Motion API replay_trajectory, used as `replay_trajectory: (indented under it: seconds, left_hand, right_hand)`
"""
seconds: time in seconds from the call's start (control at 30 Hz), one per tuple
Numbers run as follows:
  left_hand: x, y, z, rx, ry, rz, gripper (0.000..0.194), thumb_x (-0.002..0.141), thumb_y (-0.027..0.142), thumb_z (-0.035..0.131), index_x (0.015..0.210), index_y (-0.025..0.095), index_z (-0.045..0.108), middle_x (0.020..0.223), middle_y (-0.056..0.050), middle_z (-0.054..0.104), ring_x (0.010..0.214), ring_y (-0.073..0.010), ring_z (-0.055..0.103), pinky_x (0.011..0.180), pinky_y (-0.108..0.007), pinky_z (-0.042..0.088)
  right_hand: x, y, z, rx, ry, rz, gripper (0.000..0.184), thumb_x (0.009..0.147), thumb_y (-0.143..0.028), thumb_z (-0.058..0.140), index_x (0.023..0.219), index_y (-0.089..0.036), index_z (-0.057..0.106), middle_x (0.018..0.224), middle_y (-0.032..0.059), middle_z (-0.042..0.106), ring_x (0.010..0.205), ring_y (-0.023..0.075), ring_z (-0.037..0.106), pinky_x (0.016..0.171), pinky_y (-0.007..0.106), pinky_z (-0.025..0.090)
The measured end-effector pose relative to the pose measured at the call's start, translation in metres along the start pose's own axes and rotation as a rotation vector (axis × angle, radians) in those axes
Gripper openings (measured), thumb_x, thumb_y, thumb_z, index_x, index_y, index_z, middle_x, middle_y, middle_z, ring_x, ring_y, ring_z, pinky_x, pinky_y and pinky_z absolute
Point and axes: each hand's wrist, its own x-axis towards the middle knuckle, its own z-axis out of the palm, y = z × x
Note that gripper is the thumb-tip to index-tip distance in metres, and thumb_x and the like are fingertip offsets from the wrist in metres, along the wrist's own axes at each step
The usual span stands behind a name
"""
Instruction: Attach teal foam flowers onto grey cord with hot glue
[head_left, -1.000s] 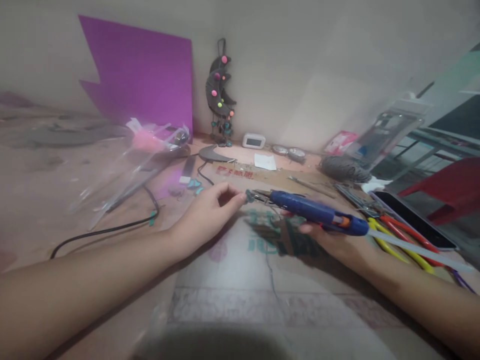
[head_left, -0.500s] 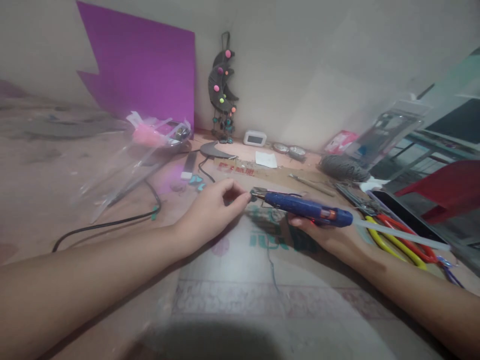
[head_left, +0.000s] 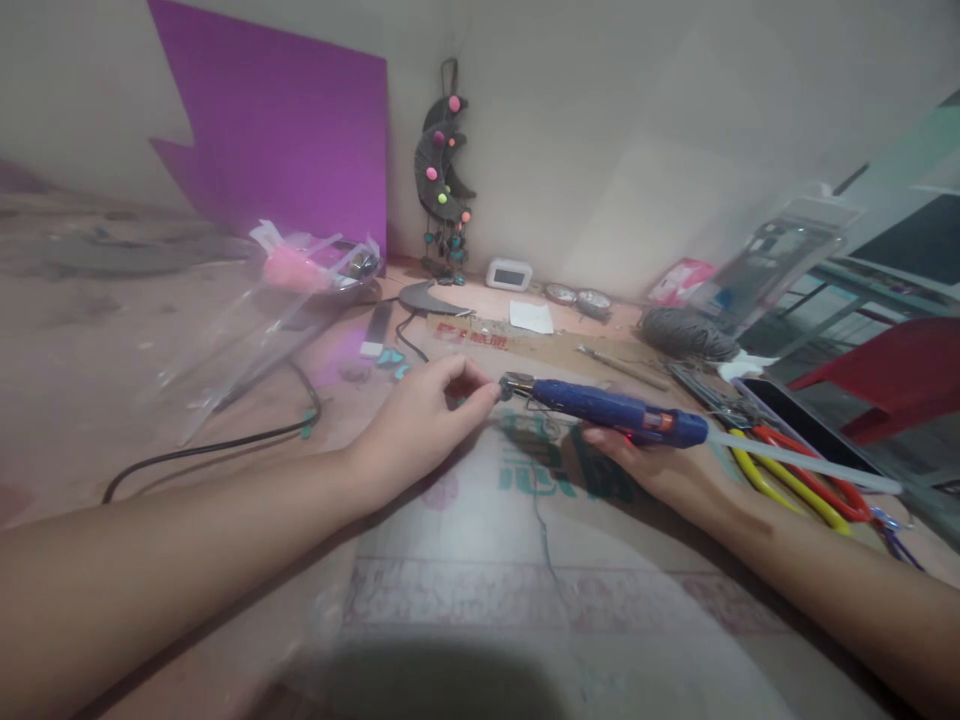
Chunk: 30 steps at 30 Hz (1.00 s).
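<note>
My right hand (head_left: 637, 460) is wrapped round a blue hot glue gun (head_left: 600, 402), with a long translucent glue stick (head_left: 802, 466) poking out of its back end. The metal nozzle points left, at the fingertips of my left hand (head_left: 442, 405). Between thumb and forefinger that hand pinches a small dark piece (head_left: 506, 387), too small to identify. Nozzle and piece meet or nearly meet; I cannot tell whether they touch. A thin grey thread (head_left: 546, 545) lies on the cardboard (head_left: 450, 540) below the hands.
At the right lie pliers with red and yellow handles (head_left: 795, 490), a phone (head_left: 810, 425) and grey yarn (head_left: 688, 335). Left are a black cable (head_left: 217, 455) and plastic bag (head_left: 247, 350). A moon ornament (head_left: 442, 165), small clock (head_left: 510, 274) and purple board (head_left: 300, 140) stand at the wall.
The glue gun has tipped very slightly, and its nozzle has shifted a touch to the right. A little more of the dark piece shows. My left hand stays put.
</note>
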Motion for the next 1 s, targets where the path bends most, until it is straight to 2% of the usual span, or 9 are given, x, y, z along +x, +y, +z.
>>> replay_trajectory:
  seconds: [0.33, 0.6, 0.73, 1.0]
  left_hand:
    - [-0.001, 0.0, 0.0, 0.021, -0.005, 0.02, 0.015, 0.089, 0.029, 0.055, 0.08, 0.019, 0.061, 0.08, -0.001, 0.067, 0.072, -0.0158, 0.059, 0.073, -0.03, 0.047]
    - [0.0, 0.0, -0.001, 0.02, -0.001, 0.001, 0.016, 0.089, 0.031, 0.056, 0.08, 0.019, 0.06, 0.081, -0.001, 0.067, 0.073, -0.0164, 0.059, 0.073, -0.03, 0.047]
    - [0.0, 0.0, 0.0, 0.012, -0.006, -0.007, 0.015, 0.089, 0.03, 0.055, 0.08, 0.019, 0.06, 0.079, -0.001, 0.066, 0.07, -0.016, 0.058, 0.072, -0.03, 0.047]
    - [0.002, -0.003, 0.0, -0.013, 0.005, 0.012, 0.016, 0.089, 0.031, 0.056, 0.078, 0.019, 0.06, 0.078, 0.0, 0.066, 0.073, -0.0162, 0.058, 0.073, -0.029, 0.047]
  right_hand:
    - [-0.002, -0.001, -0.001, -0.011, -0.03, -0.049, 0.018, 0.079, -0.042, 0.067, 0.087, -0.026, 0.066, 0.084, 0.0018, 0.072, 0.074, 0.022, 0.069, 0.063, 0.032, 0.056]
    - [-0.003, 0.003, -0.001, -0.016, -0.017, -0.011, 0.017, 0.079, -0.042, 0.069, 0.087, -0.027, 0.065, 0.082, 0.0005, 0.072, 0.075, 0.0215, 0.068, 0.066, 0.031, 0.056]
    - [-0.003, 0.001, 0.0, 0.005, -0.034, 0.004, 0.016, 0.08, -0.042, 0.067, 0.085, -0.027, 0.064, 0.078, -0.0002, 0.071, 0.069, 0.021, 0.067, 0.062, 0.032, 0.055]
    - [-0.002, 0.008, -0.001, 0.017, -0.074, 0.019, 0.02, 0.082, -0.046, 0.065, 0.092, -0.029, 0.065, 0.087, 0.001, 0.075, 0.077, 0.0238, 0.07, 0.067, 0.034, 0.058]
